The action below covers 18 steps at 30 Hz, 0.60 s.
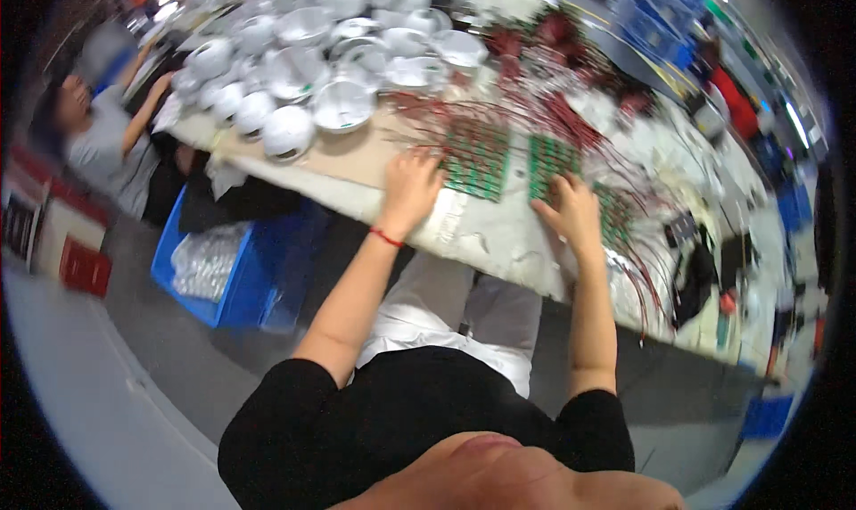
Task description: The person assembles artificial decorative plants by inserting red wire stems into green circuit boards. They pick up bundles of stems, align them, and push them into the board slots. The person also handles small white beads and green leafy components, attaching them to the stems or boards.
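Two green circuit-board panels lie near the table's front edge. The left circuit-board panel [477,162] carries many dark red wires. My left hand [413,187] rests beside its left edge, palm down, with the fingers reaching forward among wire ends; they look apart, and nothing shows in them. The right circuit-board panel [553,156] is narrower. Over its near end is my right hand [575,211], thumb apart from the fingers, the fingertips touching the board. Further right, another green board [615,216] with red wires is partly hidden behind that hand.
White dome-shaped cups [343,104] are heaped at the back left. Tangled red wires [571,122] spread over the back right. Below the table's left side stands a blue bin [227,287] holding clear plastic bags. Another person [107,144] sits at the far left.
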Available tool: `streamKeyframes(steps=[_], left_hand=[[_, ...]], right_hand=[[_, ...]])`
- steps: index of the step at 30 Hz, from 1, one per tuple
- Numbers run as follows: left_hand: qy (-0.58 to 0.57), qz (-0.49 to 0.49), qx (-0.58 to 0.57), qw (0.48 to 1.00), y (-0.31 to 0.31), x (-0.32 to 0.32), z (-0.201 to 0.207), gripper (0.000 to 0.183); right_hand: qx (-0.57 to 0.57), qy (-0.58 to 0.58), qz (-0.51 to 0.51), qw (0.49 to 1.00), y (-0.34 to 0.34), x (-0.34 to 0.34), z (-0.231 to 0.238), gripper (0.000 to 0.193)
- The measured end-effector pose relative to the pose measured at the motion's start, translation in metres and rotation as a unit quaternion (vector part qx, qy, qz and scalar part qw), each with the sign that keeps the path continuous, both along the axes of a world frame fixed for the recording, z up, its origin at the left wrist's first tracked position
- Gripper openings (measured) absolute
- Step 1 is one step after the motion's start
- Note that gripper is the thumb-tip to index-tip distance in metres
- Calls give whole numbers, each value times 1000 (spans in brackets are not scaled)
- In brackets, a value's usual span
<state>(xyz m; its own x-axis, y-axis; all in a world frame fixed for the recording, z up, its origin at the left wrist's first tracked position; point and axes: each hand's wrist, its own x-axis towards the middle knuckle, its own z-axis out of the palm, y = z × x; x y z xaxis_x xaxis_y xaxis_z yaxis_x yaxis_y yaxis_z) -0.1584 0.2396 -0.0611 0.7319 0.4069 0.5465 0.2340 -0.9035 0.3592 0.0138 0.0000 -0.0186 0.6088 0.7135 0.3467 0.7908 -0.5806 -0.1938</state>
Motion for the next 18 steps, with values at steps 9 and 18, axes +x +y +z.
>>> streamKeyframes(steps=[9,18], left_hand=[[-16,6,-12,1000,-13,-1,2,29],[-40,10,-22,999,-11,-7,1,30]], right_hand=[[90,-90,-39,991,3,-77,-20,35],[74,115,102,985,62,-12,-41,41]])
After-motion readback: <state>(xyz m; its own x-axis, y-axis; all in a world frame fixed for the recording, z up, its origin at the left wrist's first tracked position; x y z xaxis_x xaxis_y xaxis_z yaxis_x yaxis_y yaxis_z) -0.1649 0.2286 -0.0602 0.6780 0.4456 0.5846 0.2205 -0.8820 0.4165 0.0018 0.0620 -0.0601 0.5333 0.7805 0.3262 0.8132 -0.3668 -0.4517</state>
